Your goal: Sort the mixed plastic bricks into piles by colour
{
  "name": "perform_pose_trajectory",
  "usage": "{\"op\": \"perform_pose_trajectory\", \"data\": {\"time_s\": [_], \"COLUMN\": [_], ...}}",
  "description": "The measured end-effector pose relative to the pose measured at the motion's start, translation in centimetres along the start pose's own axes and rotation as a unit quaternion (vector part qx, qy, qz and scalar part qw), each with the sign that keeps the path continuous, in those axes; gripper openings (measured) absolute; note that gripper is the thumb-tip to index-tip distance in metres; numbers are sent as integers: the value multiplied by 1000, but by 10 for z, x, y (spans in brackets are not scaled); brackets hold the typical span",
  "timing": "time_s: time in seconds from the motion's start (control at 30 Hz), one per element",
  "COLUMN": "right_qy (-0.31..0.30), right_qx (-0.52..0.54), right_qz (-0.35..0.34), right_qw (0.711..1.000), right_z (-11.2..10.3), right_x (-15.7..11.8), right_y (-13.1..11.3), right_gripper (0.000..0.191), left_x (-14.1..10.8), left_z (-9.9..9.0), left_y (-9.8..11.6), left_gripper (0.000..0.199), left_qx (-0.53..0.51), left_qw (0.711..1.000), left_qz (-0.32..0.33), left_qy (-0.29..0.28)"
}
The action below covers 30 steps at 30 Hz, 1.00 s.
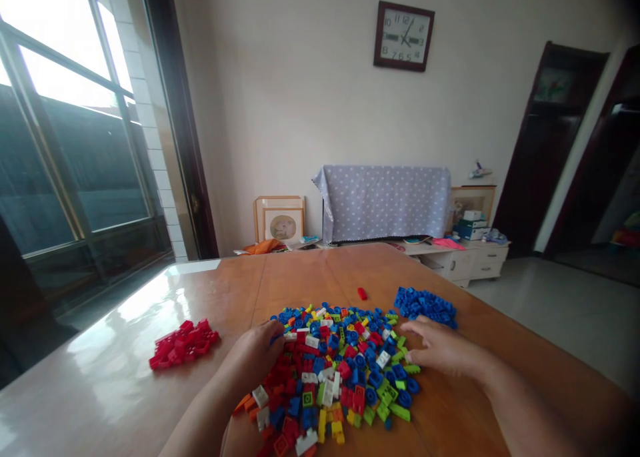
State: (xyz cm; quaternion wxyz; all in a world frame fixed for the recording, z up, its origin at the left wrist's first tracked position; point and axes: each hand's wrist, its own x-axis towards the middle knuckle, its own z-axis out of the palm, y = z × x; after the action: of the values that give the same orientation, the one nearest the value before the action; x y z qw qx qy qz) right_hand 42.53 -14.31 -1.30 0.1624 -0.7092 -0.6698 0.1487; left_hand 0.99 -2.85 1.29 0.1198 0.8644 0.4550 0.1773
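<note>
A mixed pile [333,370] of toy bricks in red, blue, green, white, yellow and orange is found spread over the near part of the brown table [300,277]. At its left edge the left hand [257,350] is noted, fingers bent, with a blue piece seen at the fingertips; whether that piece is gripped cannot be told. At the pile's right edge the right hand [437,347] is observed palm inward, thumb and fingers parted, with nothing seen held. A separate red pile [184,343] is located to the left of the left hand, apart from the mixed bricks. A blue pile [425,305] is sited just beyond the right hand. A single red brick [362,293] is recorded lying past the mixed bricks. Beyond the table, a white cabinet [463,265], a dotted cloth [385,203] draped over a wide object and a framed picture [283,227] are seen. A square clock [404,37] is mounted on the wall above.
</note>
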Motion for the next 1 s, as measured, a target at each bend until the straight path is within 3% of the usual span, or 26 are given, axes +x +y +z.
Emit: {"op": "perform_pose_trajectory", "data": {"time_s": [0.2,0.47,0.73,1.0], "right_qy": [-21,-16,4,25], "right_qx": [4,13,19,26], "right_qz": [-33,-35,-27,-36], "right_qw": [999,999,999,999], "right_z": [5,13,19,22], "right_x": [-8,-8,0,1], "right_y": [-7,-6,-7,-9], "right_gripper": [74,79,38,22], "left_x": [1,3,0,1], "left_z": [2,3,-1,5], "left_y": [-2,-4,0,-9], "left_gripper": [25,27,27,26], "left_qx": [-9,-4,-2,-10], "left_qw": [1000,1000,1000,1000], "left_qz": [-2,-2,-7,-17], "left_qy": [-2,-12,-6,15]}}
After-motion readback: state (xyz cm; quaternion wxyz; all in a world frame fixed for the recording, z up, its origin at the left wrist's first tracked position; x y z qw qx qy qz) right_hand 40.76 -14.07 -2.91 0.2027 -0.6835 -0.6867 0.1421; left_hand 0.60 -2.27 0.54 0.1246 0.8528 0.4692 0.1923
